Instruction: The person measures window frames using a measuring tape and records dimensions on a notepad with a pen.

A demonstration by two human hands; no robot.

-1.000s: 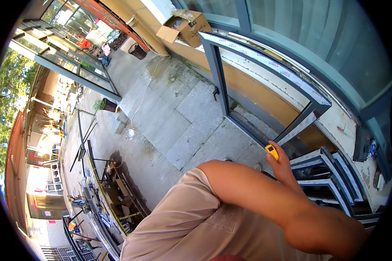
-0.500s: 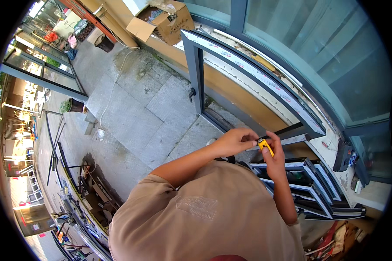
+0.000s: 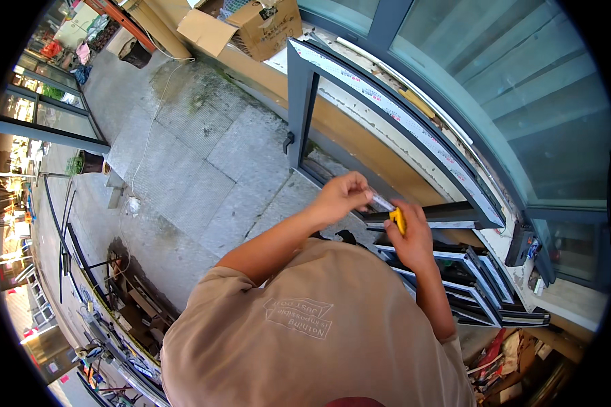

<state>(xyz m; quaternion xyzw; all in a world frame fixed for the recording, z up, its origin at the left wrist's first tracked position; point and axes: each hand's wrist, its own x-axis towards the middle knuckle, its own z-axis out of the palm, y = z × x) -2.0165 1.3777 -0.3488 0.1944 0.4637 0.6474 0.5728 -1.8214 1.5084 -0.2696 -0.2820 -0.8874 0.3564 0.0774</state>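
Observation:
My right hand (image 3: 413, 239) is closed around a small yellow utility knife (image 3: 398, 221), held over the lower bar of a dark grey window frame (image 3: 304, 102). My left hand (image 3: 343, 193) reaches across my beige shirt and pinches a thin silvery strip or blade (image 3: 382, 202) at the knife's tip. Whether that strip belongs to the knife or to the frame cannot be told. Both hands meet just above the frame's bottom bar (image 3: 448, 216). A stack of more grey frames (image 3: 485, 288) lies under my right forearm.
An open cardboard box (image 3: 265, 26) stands at the top by a low ledge. Large glass panes (image 3: 523, 102) fill the right side. Stone paving (image 3: 197, 163) spreads to the left, with a potted plant (image 3: 88, 163) and metal bars and racks (image 3: 108, 271) beyond.
My left hand has come up from out of view to the knife's tip. The right hand with the knife stays near the frame, and the view has turned toward the frame.

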